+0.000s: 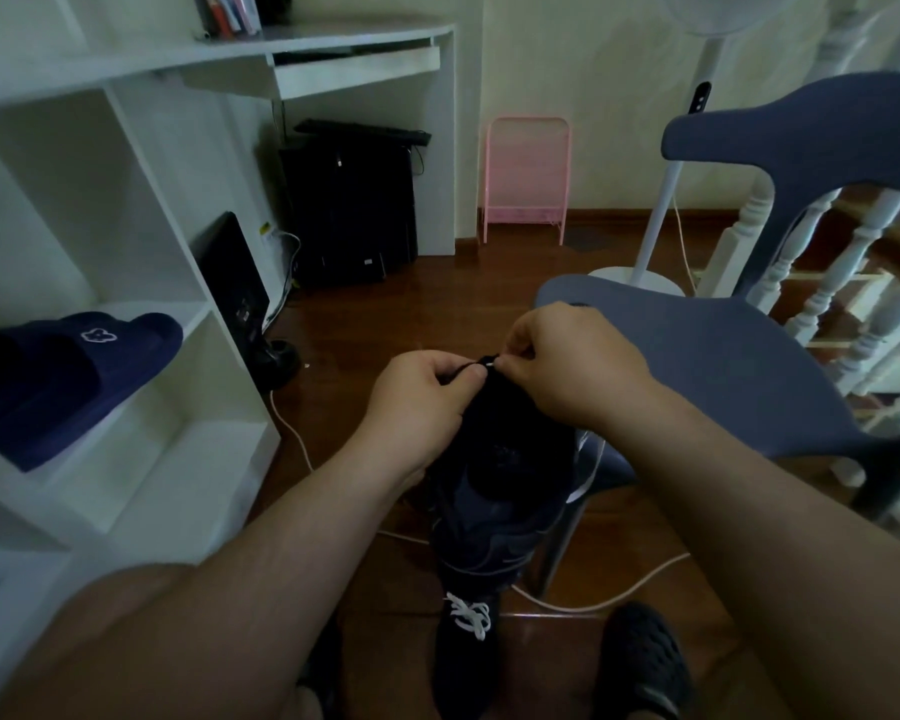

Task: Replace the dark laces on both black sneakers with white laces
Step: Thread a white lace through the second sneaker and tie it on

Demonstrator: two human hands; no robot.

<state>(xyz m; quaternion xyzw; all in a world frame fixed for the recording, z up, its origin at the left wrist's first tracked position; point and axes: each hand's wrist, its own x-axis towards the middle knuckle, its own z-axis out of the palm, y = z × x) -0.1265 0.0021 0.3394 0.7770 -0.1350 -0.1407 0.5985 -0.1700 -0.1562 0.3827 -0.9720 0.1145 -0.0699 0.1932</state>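
I'm watching both hands working the raised sneaker (500, 459): left hand (417, 402) gripping its edge, right hand (572, 366) pinching the white lace tip (489, 361). Keeping the tip straight should help threading.

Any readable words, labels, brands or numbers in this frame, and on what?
None can be read.
Slipper: a white flower-like emblem, no letters.
Book spines: too blurred.
Sticker on the computer tower: too small.
Sneaker in both hands: no legible marking.
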